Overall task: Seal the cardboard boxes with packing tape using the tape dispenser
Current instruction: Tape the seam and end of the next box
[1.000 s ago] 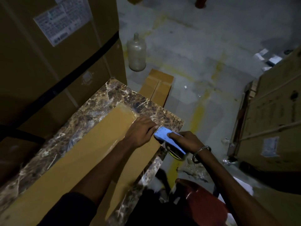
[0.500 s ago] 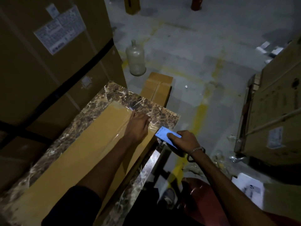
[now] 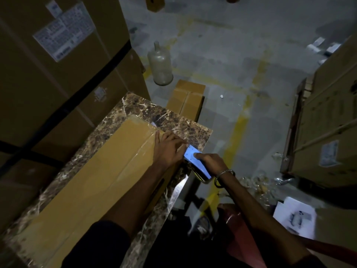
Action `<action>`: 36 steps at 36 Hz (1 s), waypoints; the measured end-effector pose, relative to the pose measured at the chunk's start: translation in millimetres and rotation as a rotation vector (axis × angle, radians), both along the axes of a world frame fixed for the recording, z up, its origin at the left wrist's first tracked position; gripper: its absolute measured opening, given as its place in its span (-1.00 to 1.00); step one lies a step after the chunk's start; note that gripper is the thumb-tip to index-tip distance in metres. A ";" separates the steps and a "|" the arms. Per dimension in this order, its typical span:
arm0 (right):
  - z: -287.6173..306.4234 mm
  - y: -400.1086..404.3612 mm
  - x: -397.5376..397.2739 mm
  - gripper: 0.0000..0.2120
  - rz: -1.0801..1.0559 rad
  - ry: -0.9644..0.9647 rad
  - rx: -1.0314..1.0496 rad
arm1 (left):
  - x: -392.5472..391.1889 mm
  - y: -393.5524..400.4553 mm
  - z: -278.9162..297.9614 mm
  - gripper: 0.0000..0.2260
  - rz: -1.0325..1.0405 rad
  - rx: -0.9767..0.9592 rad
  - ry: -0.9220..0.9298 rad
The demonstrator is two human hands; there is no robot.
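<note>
Right between both hands [image 3: 168, 149] [image 3: 211, 163], tape dispenser [image 3: 197, 163].

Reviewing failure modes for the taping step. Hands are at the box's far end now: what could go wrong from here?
1. The left hand lies right beside the tape dispenser in the right hand; its cutter might nick fingers.
2. The dispenser works past the marble table edge; a slip could drop it.
3. Dim light may hide wrinkled tape on the cardboard box.

white label [image 3: 64, 31] on carton, print unreadable
</note>
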State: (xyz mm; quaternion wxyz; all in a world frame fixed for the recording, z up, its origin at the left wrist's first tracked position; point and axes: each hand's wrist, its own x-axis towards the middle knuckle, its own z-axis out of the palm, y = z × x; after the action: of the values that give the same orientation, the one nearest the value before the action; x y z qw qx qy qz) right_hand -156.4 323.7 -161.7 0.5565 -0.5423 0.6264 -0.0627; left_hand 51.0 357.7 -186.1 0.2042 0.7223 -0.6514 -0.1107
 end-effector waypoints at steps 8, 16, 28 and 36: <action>-18.2 7.6 -1.4 -0.45 0.003 0.088 0.102 | -3.2 -5.2 5.1 -0.65 0.017 0.074 -0.150; -75.8 56.3 -33.6 -0.40 -0.152 0.145 0.023 | -0.9 -1.1 3.5 -0.53 -0.008 0.016 -0.116; -50.4 -48.6 19.3 -0.42 0.142 0.308 -0.376 | -15.7 -4.6 4.7 -0.67 0.066 0.063 -0.261; -68.8 -95.7 54.7 -0.65 0.470 0.494 -0.446 | -25.5 -8.2 4.9 -0.69 0.102 0.182 -0.306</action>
State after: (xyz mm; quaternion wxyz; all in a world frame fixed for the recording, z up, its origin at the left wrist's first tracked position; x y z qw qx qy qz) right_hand -101.7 228.0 -230.6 0.2569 -0.7768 0.5715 0.0639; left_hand 25.5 349.5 -181.2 0.0420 0.7784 -0.6246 -0.0477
